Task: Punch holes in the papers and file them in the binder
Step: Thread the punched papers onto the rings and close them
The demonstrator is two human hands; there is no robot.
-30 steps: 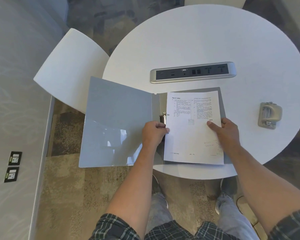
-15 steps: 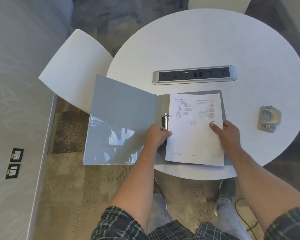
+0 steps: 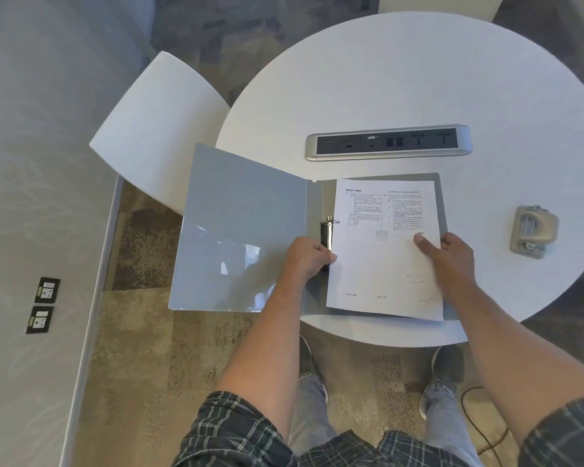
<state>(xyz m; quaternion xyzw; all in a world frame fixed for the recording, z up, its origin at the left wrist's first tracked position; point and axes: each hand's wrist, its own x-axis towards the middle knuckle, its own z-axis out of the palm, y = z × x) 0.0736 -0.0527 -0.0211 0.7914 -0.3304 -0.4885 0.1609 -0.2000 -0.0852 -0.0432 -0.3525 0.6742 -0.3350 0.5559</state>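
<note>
A grey binder [image 3: 243,227] lies open at the table's near edge, its left cover hanging out past the rim. Printed papers [image 3: 381,264] rest on the binder's right half, the upper ring through their left margin. My left hand [image 3: 309,259] is closed around the lower part of the metal ring clip [image 3: 326,229] at the spine. My right hand [image 3: 447,256] presses flat on the papers' right side, thumb on the page. A grey hole punch [image 3: 533,230] sits alone on the table to the right.
The round white table [image 3: 418,79] carries a long silver power strip [image 3: 388,142] just beyond the binder. A white chair [image 3: 155,129] stands at the left. Wall sockets [image 3: 44,303] sit low on the left wall. My shoes and a floor cable [image 3: 482,429] are below.
Both hands have stayed in place on the clip and the papers. The view has shifted slightly, so the table sits a little lower in the picture.
</note>
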